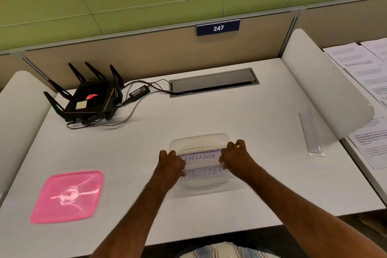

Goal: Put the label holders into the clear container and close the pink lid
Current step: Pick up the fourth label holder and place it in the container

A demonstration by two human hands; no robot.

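Desk (240,111), one. Clear container (199,142), one, at 6 o'clock, open. Pink lid (67,196), one, off at 8 o'clock. Two label holders (202,157) readable inside; a third behind is uncertain. Your left hand (170,163) and right hand (235,156) pinch their ends. Risk: holders lying proud of the rim could stop the lid seating.

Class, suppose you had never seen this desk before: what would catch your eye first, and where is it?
Probably the pink lid, lying flat near the desk's front left, apart from the container. Next, the two hands, left and right, holding label holders marked LABRADOR and BUTTE... at the clear container in the middle. The black router with its red glow stands at the back left.
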